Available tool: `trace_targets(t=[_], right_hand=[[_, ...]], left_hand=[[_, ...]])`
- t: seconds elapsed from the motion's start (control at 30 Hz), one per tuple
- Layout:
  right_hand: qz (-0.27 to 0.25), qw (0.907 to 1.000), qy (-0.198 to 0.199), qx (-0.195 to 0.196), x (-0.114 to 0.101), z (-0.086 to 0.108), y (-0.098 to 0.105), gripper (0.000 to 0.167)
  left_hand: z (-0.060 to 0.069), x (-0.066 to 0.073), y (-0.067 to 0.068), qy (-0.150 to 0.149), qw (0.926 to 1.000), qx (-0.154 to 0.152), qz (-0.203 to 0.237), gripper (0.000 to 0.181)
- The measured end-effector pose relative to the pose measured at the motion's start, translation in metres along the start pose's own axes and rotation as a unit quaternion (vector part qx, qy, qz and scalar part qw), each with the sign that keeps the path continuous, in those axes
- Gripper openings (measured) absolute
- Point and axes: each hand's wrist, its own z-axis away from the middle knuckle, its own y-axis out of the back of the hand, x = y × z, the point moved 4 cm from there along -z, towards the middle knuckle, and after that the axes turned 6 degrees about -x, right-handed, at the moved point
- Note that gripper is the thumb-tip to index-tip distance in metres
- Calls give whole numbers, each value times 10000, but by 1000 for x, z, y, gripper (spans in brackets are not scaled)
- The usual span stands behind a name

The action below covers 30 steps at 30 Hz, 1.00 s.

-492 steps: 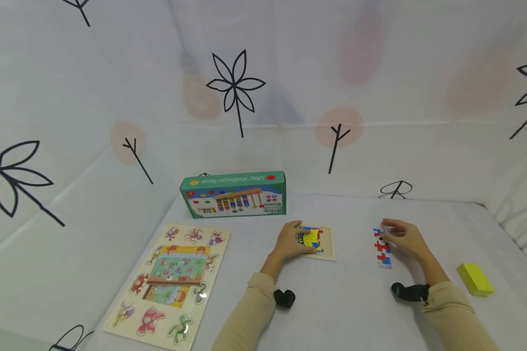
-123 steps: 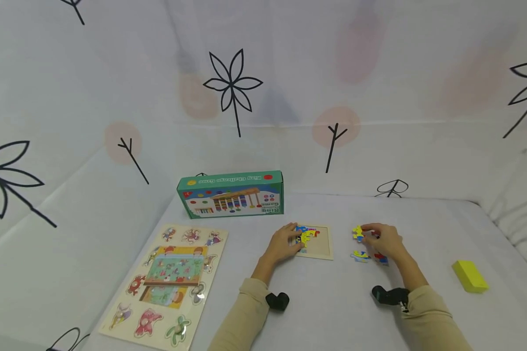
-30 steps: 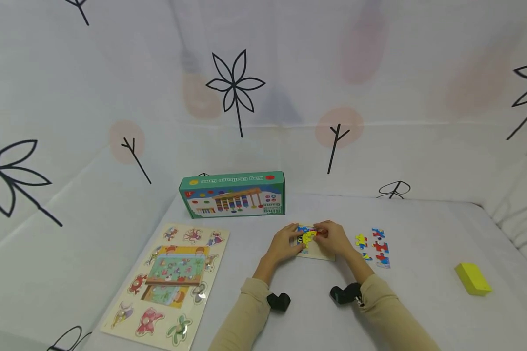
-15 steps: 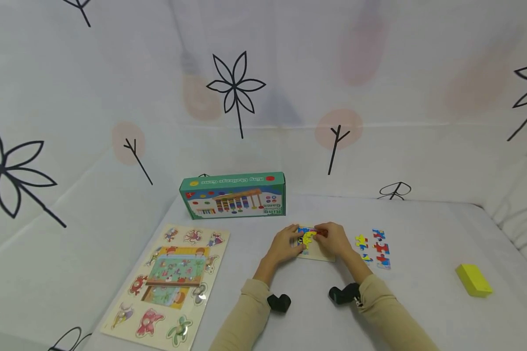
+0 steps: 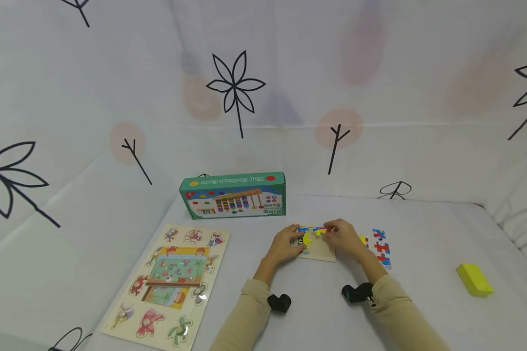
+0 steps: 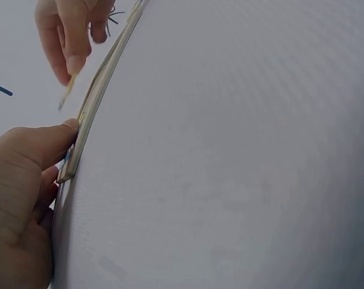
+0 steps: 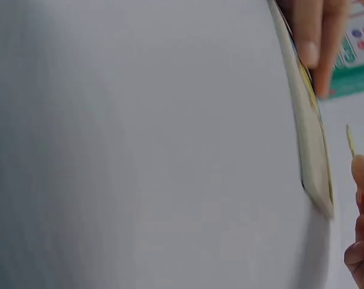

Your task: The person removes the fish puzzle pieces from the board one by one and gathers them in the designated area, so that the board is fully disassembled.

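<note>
Puzzle piece (image 5: pixel 320 232) is up off the wooden tray (image 5: pixel 326 253), over its far side, pinched in the right hand (image 5: pixel 345 237), while the left hand (image 5: pixel 283 244) grips the tray's left edge. Probably best to hold that edge steady and lower the piece flat, tabs lined up, no forcing. Pieces in the tray (image 5: pixel 306 239) fill its left side, pale wood right of them. Loose pieces (image 5: pixel 381 247) lie right of the tray. Green box (image 5: pixel 234 197) behind it? Can't see inside.

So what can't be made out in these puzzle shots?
- Head view: puzzle tray, left edge mostly covered by the left hand.
- Head view: loose yellow puzzle piece, partly hidden by the right hand.
- Left wrist view: held puzzle piece, edge-on, print not visible.
- Right wrist view: right hand, cut off by picture's edge.
</note>
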Motion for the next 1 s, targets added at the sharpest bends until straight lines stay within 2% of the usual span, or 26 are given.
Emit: trace_targets(t=[0.27, 0.43, 0.53, 0.63, 0.83, 1.0], right_hand=[[305, 9989, -225, 263, 26, 19, 45, 29], [640, 9958, -626, 209, 50, 27, 65, 31], [815, 9930, -854, 105, 64, 29, 69, 33], [868, 9920, -911, 85, 73, 31, 70, 33], [880, 9924, -817, 263, 80, 31, 68, 30], [885, 9918, -897, 207, 84, 29, 66, 31]], left_hand=[[1, 2, 0, -76, 10000, 58, 16, 43], [1, 2, 1, -54, 10000, 33, 27, 43], [1, 2, 1, -26, 10000, 27, 14, 43], [2, 2, 1, -35, 10000, 24, 3, 43], [1, 1, 1, -41, 10000, 12, 10, 44], [1, 1, 1, -33, 10000, 11, 6, 43]])
